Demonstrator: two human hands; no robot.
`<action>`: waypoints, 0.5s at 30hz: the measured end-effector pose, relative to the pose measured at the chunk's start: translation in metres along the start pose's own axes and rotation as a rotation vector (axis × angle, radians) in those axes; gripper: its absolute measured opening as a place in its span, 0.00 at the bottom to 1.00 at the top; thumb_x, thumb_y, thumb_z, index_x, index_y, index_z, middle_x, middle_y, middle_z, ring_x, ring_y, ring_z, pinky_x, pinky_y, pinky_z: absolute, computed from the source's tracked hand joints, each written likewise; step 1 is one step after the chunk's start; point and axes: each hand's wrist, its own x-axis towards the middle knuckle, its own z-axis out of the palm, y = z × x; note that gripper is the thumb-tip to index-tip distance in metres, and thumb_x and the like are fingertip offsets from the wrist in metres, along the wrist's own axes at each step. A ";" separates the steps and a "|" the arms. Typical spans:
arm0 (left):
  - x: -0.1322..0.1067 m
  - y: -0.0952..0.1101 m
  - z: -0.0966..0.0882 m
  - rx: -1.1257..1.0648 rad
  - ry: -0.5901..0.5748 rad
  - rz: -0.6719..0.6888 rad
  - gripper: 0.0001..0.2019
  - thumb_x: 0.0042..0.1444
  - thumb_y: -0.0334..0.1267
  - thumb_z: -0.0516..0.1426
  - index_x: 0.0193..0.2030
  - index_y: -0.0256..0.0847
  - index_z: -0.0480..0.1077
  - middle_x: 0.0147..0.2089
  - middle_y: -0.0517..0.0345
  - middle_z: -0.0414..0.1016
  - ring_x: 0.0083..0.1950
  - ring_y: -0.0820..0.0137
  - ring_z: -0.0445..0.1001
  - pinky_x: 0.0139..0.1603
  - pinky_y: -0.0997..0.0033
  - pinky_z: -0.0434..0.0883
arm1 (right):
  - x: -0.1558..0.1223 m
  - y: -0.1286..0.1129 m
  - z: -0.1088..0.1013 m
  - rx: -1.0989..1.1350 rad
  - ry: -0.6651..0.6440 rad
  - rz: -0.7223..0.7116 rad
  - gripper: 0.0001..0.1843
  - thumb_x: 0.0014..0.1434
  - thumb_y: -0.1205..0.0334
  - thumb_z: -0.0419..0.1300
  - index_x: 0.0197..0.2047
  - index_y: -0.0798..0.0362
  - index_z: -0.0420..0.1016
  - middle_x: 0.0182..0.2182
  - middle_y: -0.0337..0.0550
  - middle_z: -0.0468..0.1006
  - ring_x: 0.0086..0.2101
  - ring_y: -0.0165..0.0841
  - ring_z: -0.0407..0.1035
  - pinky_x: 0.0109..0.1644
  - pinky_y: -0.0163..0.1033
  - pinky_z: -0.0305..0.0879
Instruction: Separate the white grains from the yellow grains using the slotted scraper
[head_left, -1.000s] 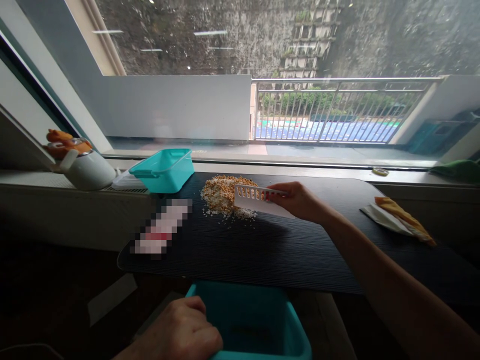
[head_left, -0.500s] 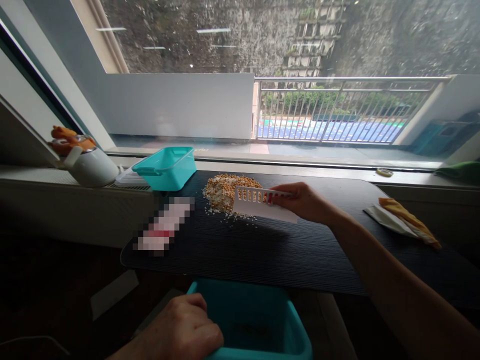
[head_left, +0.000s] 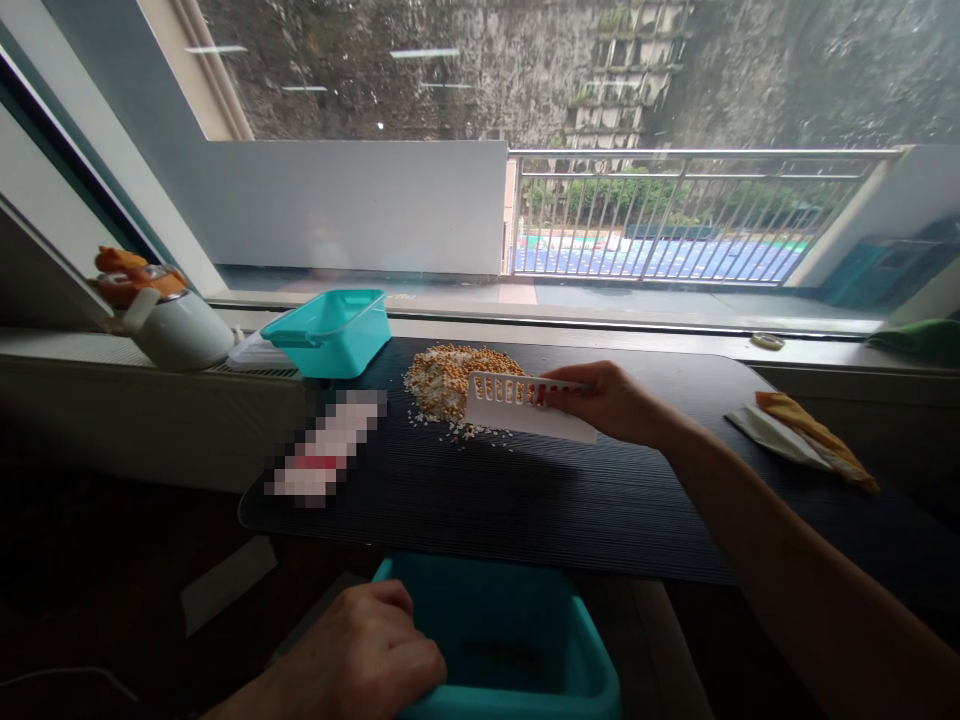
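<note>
My right hand point(head_left: 596, 400) pinches one end of a flat white plastic plate point(head_left: 517, 415) with a row of slots along its upper edge. The plate stands on edge against the near right side of a pile point(head_left: 442, 378) of yellow beans and white rice-like grains, hiding part of it. Loose white grains lie scattered on the dark table point(head_left: 420, 490) in front. Below the table's near edge, my left hand point(head_left: 375, 640) is closed on the rim of a deep teal bin point(head_left: 525, 695). The bin's floor is dark, so its contents are unclear.
A smaller turquoise basket point(head_left: 337, 345) stands at the table's back left. Nearer lies a pixelated pinkish packet point(head_left: 319, 450). Folded yellow and white wrapping point(head_left: 806, 440) lies on the right. A white pot point(head_left: 180, 330) and a roll of tape point(head_left: 766, 341) rest on the window sill.
The whole view has shifted very slightly. Both hands, the white plate and the pile stay in practically the same places.
</note>
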 end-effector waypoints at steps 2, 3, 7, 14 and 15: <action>0.000 0.000 0.000 -0.003 0.010 -0.003 0.15 0.67 0.47 0.53 0.31 0.43 0.71 0.25 0.62 0.75 0.28 0.71 0.73 0.42 0.76 0.70 | 0.001 0.000 0.001 -0.004 -0.012 -0.020 0.20 0.57 0.50 0.62 0.46 0.54 0.82 0.33 0.45 0.82 0.30 0.32 0.73 0.35 0.37 0.70; 0.000 0.000 0.000 -0.003 0.015 -0.003 0.15 0.67 0.48 0.53 0.32 0.43 0.71 0.25 0.62 0.75 0.28 0.71 0.72 0.43 0.76 0.70 | 0.001 0.001 0.002 -0.008 -0.018 -0.023 0.20 0.57 0.50 0.62 0.46 0.54 0.82 0.33 0.45 0.83 0.30 0.32 0.74 0.35 0.37 0.70; -0.001 0.000 -0.001 0.004 0.012 0.001 0.15 0.67 0.47 0.52 0.32 0.43 0.71 0.25 0.63 0.75 0.27 0.71 0.72 0.42 0.75 0.70 | 0.000 0.003 0.002 0.017 -0.043 -0.001 0.20 0.58 0.49 0.62 0.47 0.52 0.82 0.33 0.43 0.83 0.30 0.32 0.74 0.33 0.37 0.71; -0.002 0.000 -0.001 0.033 -0.038 0.012 0.18 0.68 0.48 0.52 0.31 0.42 0.70 0.26 0.63 0.76 0.25 0.72 0.72 0.41 0.73 0.69 | -0.004 0.001 0.003 0.082 -0.044 0.029 0.22 0.55 0.47 0.64 0.48 0.50 0.82 0.35 0.43 0.83 0.30 0.32 0.75 0.32 0.36 0.72; -0.002 -0.001 -0.002 0.034 -0.036 0.008 0.18 0.68 0.48 0.51 0.31 0.42 0.70 0.27 0.63 0.77 0.26 0.72 0.72 0.41 0.73 0.69 | -0.003 0.001 0.005 0.092 -0.051 0.029 0.22 0.56 0.47 0.64 0.48 0.51 0.82 0.35 0.43 0.83 0.30 0.32 0.75 0.33 0.36 0.72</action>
